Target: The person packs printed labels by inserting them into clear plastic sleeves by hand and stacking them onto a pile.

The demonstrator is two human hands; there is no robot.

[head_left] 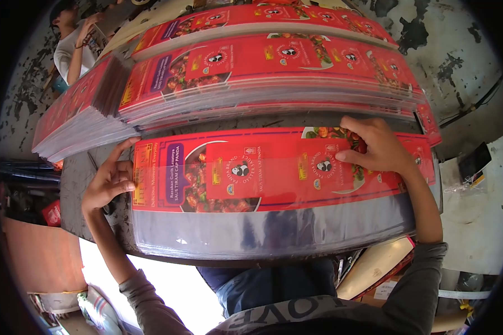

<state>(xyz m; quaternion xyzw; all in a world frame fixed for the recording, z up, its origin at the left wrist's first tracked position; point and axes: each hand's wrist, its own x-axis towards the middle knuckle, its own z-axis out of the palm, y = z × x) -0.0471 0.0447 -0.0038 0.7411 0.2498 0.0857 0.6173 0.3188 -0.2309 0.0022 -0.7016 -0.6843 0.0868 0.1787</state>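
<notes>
Across the near edge of the table, a stack of red printed sheets in clear plastic lies flat, and both hands are on it! The left hand has its fingers curled at the left end, thumb apart from the index finger. Over on the right, the right hand spreads thumb and index finger across the red print. Taller piles sit just behind.
</notes>
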